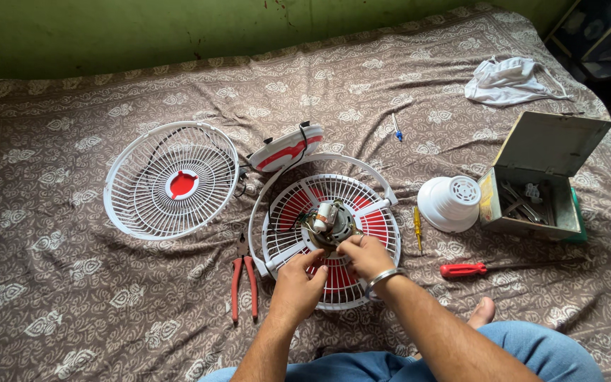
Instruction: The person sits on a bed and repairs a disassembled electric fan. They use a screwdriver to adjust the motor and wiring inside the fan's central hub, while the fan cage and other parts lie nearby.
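Left hand (297, 283) was curled, fingertips pressed together at the lower edge of the fan motor (330, 221); what it pinched there we couldn't tell. Right hand (364, 255), metal bangle (383, 279) on the wrist, had its fingers bunched on the motor's right side, touching it. Motor sat at the hub of the rear fan guard (324, 230), white grille with the red blades showing through, lying flat on the patterned bedsheet (72, 304). We saw the front guard (171, 180) lying apart to the left, a red-and-white base (286, 148) just behind the rear guard, red-handled pliers (244, 277) beside the left hand. Right of the work: yellow screwdriver (417, 226), white motor cover (450, 203), red-handled screwdriver (463, 269), open metal toolbox (542, 177). White cloth (507, 80) lay at the far corner.
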